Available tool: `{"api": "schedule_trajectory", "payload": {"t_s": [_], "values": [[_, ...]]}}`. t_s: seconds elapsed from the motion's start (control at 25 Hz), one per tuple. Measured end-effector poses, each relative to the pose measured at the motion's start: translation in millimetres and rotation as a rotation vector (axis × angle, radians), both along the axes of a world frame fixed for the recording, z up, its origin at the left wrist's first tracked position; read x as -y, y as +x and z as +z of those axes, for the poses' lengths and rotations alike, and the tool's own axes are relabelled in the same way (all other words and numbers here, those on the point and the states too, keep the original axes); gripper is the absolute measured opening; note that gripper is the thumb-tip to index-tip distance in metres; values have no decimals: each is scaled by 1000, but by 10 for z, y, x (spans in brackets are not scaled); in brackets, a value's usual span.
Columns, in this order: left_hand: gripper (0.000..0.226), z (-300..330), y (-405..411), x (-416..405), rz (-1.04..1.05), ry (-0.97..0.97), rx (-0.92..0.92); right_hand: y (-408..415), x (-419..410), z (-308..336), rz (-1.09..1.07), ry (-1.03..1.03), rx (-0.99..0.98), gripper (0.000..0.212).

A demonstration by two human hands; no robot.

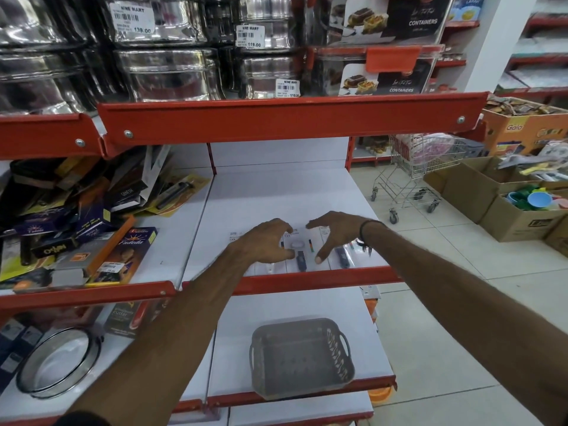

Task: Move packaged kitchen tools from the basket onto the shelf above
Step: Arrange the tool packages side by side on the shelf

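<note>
Basket (302, 358) empty; both hands, left (268, 241) and right (333, 233), spread loose, squaring packs (301, 256) at shelf (276, 192) front edge; next, withdraw.

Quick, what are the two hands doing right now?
Left hand: open, fingers spread on the packaged tools lying on the shelf, gripping nothing.
Right hand: open, curved over the same packs, gripping nothing.
</note>
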State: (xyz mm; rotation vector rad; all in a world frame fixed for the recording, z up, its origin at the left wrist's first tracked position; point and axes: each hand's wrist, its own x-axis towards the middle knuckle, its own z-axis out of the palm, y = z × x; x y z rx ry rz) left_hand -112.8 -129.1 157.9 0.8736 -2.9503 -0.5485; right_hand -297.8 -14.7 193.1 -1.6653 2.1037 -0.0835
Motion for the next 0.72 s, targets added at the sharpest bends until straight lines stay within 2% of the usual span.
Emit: {"api": "schedule_trajectory", "payload": {"t_s": [0.2, 0.48, 0.6, 0.72], "values": [[77, -118, -41, -105, -16, 39, 49, -370, -255, -54, -5, 165, -141, 90], [77, -146, -44, -90, -14, 57, 71, -252, -158, -172, -15, 65, -72, 90], [76, -166, -42, -78, -21, 53, 82, -280, -108, -109, 50, 176, -124, 98], [76, -188, -41, -61, -30, 42, 80, -338, -105, -82, 65, 252, -167, 97]]}}
